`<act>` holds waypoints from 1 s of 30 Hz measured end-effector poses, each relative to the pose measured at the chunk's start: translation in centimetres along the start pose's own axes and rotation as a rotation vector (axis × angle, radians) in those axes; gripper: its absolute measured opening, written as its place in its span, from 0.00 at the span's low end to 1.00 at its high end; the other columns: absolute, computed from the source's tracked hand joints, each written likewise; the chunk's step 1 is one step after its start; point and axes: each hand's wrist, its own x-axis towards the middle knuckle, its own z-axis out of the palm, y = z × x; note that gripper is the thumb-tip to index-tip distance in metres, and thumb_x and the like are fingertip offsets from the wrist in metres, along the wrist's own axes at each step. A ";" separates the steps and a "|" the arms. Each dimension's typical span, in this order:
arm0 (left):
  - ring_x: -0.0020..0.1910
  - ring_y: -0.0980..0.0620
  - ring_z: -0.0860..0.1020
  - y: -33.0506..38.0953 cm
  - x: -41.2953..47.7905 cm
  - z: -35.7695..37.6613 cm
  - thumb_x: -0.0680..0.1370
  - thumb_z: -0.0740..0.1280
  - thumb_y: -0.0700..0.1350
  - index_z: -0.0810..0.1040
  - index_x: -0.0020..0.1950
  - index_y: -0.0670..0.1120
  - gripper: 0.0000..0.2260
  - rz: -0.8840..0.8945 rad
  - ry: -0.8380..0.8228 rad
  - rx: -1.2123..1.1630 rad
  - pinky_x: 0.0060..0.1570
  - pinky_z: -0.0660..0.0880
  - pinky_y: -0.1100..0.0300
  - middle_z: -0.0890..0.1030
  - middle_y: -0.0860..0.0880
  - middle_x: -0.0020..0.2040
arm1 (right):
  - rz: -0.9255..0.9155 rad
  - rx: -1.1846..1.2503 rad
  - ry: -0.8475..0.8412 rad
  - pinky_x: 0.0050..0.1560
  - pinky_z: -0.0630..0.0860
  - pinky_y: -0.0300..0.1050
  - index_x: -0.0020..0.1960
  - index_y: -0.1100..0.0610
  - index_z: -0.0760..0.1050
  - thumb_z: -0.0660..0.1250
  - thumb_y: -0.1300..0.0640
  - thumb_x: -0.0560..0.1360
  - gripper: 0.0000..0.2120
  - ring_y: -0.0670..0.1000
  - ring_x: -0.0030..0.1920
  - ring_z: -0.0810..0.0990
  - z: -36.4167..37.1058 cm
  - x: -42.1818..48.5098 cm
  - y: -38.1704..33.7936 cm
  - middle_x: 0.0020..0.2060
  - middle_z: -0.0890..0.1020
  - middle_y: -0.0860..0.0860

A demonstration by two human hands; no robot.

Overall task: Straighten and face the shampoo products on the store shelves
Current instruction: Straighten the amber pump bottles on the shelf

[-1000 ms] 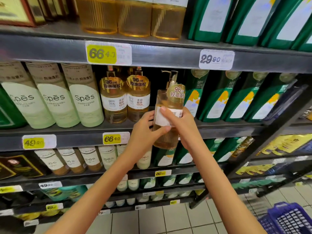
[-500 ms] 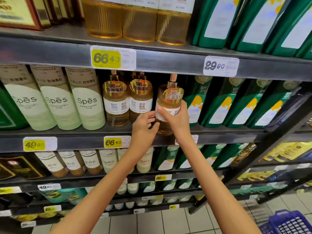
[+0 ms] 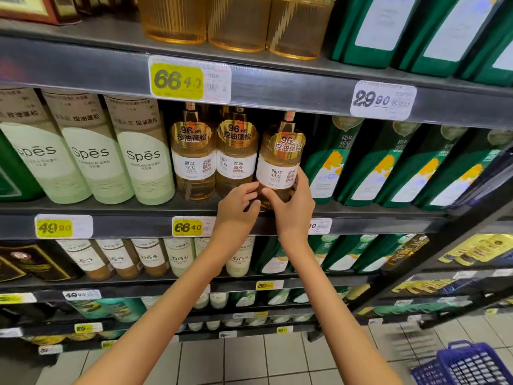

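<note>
An amber pump shampoo bottle (image 3: pixel 280 159) with a white label and gold sticker stands on the grey shelf (image 3: pixel 122 226), third in a row beside two matching amber bottles (image 3: pixel 194 159). Its label faces forward. My right hand (image 3: pixel 291 207) grips the bottle's lower part, thumb in front and fingers wrapped round its right side. My left hand (image 3: pixel 236 209) is at the bottle's lower left with fingers curled, fingertips touching its base.
Pale green Spes bottles (image 3: pixel 138 154) stand to the left, dark green bottles (image 3: pixel 361 162) lean to the right. More amber bottles (image 3: pixel 236 20) sit on the shelf above. A blue shopping basket (image 3: pixel 466 365) is on the tiled floor at lower right.
The amber bottle went from held out in front of the shelf to standing in the row on the shelf. Both hands slid down to its lower part.
</note>
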 end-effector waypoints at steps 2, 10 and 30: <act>0.57 0.58 0.74 0.1 0.0 -0.1 0.77 0.61 0.35 0.72 0.66 0.42 0.17 -0.011 0.006 0.009 0.55 0.68 0.72 0.76 0.45 0.63 | 0.016 0.001 0.017 0.65 0.71 0.49 0.70 0.60 0.67 0.75 0.60 0.68 0.33 0.51 0.65 0.73 0.4 0.2 0.0 0.63 0.76 0.54; 0.52 0.61 0.74 -0.5 -0.3 -1.5 0.77 0.62 0.37 0.75 0.63 0.43 0.15 -0.029 0.057 0.072 0.45 0.64 0.85 0.80 0.48 0.58 | 0.019 -0.031 0.096 0.63 0.71 0.47 0.67 0.60 0.68 0.75 0.57 0.69 0.30 0.51 0.62 0.74 1.6 0.2 0.2 0.61 0.76 0.54; 0.54 0.60 0.76 -0.7 -1.8 -3.5 0.78 0.61 0.37 0.76 0.62 0.44 0.13 -0.055 0.067 -0.081 0.55 0.69 0.71 0.79 0.51 0.57 | -0.013 -0.003 0.040 0.59 0.69 0.35 0.67 0.61 0.68 0.73 0.61 0.71 0.27 0.48 0.59 0.74 1.5 0.5 0.6 0.60 0.77 0.54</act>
